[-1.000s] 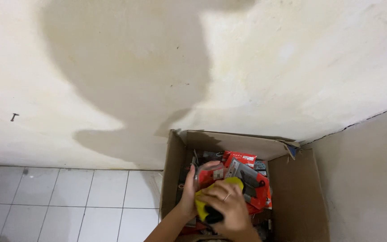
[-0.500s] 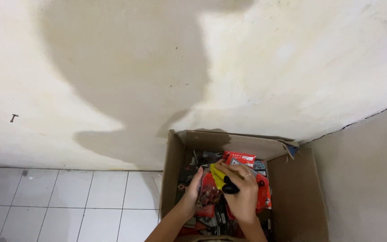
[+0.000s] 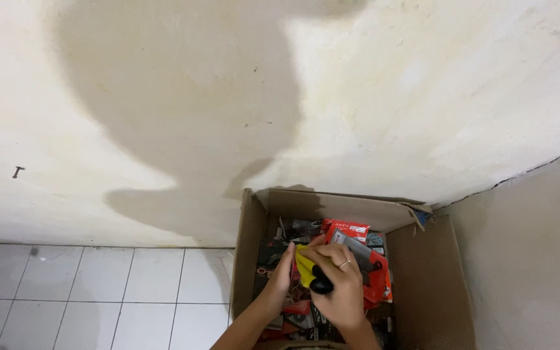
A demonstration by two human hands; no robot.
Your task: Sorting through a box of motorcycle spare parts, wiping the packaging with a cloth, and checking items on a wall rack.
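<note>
Over the middle of the open brown cardboard box (image 3: 254,227), the right hand (image 3: 341,295) is closed around a yellow-and-black handled tool (image 3: 311,275), now pulled back from the far edge toward the left hand (image 3: 280,275). The left hand's open fingers now touch the tool, above the red packets (image 3: 377,272).

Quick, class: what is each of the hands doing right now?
Left hand: touching the yellow tool, grip cannot be told.
Right hand: closed on the yellow tool.

Yellow-and-black tool (image 3: 310,275) between the hands — red packets (image 3: 374,272) just beside them, brown cardboard box (image 3: 249,246) around, white tiles (image 3: 98,291) left.
</note>
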